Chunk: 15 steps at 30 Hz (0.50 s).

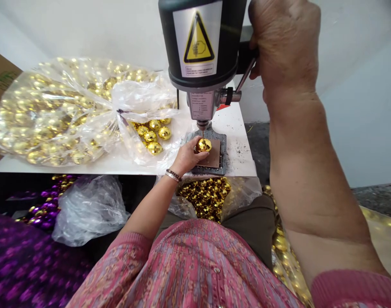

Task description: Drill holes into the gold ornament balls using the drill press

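Note:
Between the thumb and fingers of my left hand is a shiny gold faceted ball. It rests on a brown square pad on the dark metal base of a bench drill press. The drill bit points straight down and meets the top of the ball; how deep it goes I cannot tell. Up at the right, my right hand is closed around the press's feed lever, whose grip end is mostly hidden by the fingers.
A large clear bag of gold balls lies on the white table, several balls showing at its opening. Dark shavings surround the base. Below the table edge, an open bag of gold balls sits at my lap. Purple balls lie left.

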Motion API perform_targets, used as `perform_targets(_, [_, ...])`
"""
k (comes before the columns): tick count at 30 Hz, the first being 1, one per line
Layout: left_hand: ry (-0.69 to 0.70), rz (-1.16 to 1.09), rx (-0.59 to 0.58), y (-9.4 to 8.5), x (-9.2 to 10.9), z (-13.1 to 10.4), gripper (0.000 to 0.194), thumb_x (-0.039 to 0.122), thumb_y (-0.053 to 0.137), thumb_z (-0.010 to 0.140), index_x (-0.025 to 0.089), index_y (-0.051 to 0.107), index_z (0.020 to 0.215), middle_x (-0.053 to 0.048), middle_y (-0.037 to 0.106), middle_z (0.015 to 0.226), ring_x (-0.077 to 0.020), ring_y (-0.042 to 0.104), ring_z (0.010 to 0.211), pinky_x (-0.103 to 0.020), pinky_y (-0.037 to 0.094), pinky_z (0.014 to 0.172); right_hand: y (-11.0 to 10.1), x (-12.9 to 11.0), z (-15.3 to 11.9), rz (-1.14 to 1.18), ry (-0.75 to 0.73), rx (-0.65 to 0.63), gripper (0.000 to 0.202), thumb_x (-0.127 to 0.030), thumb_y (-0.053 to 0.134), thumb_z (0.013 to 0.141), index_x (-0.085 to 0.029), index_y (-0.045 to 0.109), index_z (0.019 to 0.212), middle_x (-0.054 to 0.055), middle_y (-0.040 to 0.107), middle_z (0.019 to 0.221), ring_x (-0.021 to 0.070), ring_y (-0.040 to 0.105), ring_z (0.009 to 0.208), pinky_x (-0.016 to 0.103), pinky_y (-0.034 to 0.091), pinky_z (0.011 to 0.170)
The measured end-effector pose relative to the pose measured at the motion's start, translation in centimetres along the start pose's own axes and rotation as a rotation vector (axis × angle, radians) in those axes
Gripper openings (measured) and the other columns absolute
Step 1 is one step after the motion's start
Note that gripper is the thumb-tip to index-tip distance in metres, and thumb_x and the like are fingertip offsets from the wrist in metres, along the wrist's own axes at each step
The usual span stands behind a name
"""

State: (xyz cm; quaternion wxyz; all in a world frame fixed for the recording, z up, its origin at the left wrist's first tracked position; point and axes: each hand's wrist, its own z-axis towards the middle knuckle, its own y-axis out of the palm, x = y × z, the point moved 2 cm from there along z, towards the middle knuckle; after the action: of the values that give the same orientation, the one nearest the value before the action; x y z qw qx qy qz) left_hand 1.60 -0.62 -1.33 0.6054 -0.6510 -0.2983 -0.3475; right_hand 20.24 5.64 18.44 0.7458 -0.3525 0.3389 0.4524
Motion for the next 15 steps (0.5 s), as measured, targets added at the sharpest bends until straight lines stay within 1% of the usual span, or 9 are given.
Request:
perform_targets(3, [-0.010,0.016,0.003,0.2,0.1,-0.1,0.063,0.017,0.084,0.082,0.014,0.066,0.142,-0.006,0.079,0.104,-0.0178,0.071,0.089,-0.029,0.059,0.086,-0.3,-0.5,-0.9,0.015,0.067,0.054,0.037,-0.029,0.054,0.100,-0.018,0.031,0.074,-0.006,0.029,0.070,-0.0015,0.022,0.067,0.015,0.022,0.060])
perform_targets(4, [-0.013,0.015,0.001,0.3,0.0,-0.1,0.063,0.017,0.084,0.083,0.014,0.066,0.143,-0.006,0.080,0.104,-0.0179,0.072,0.089,-0.029,0.059,0.086,-0.4,-0.7,-1.6,0.009,0.052,0.061,0.038,-0.028,0.055,0.100,-0.018,0.030,0.073,-0.006,0.030,0.070,-0.0007,0.023,0.068,0.016,0.025,0.061])
perform_targets(6, [-0.012,0.009,0.001,0.3,-0.1,-0.1,0.064,0.019,0.084,0.083,0.014,0.066,0.144,-0.006,0.080,0.106,-0.0185,0.072,0.090,-0.029,0.059,0.086,-0.8,-1.1,-3.3,-0.037,-0.010,0.064,0.039,-0.025,0.057,0.098,-0.019,0.028,0.072,-0.007,0.030,0.067,0.0007,0.025,0.067,0.019,0.027,0.064])
perform_targets(9, [-0.007,0.016,0.001,0.5,-0.5,0.0,0.068,0.022,0.083,0.083,0.014,0.063,0.148,-0.008,0.080,0.108,-0.0202,0.073,0.093,-0.031,0.059,0.089,-1.5,-0.9,-6.4,-0.149,-0.151,0.074,0.031,-0.019,0.059,0.089,-0.019,0.032,0.072,-0.007,0.030,0.063,0.0020,0.025,0.062,0.022,0.029,0.066])
perform_targets(12, [-0.015,0.035,0.000,0.6,-0.7,0.0,0.071,0.023,0.082,0.084,0.013,0.060,0.151,-0.008,0.080,0.109,-0.0211,0.073,0.095,-0.032,0.059,0.091,-1.9,0.3,-9.0,-0.226,-0.278,0.064,0.021,-0.022,0.057,0.082,-0.019,0.038,0.075,-0.007,0.034,0.064,0.0031,0.026,0.059,0.023,0.035,0.068])
perform_targets(15, [-0.022,0.033,-0.009,0.6,-0.6,-0.1,0.070,0.023,0.081,0.085,0.015,0.060,0.152,-0.007,0.080,0.107,-0.0202,0.074,0.093,-0.030,0.058,0.089,-2.0,1.9,-10.4,-0.262,-0.345,0.056,0.016,-0.026,0.056,0.083,-0.020,0.042,0.077,-0.005,0.039,0.067,0.0048,0.032,0.061,0.025,0.039,0.070])
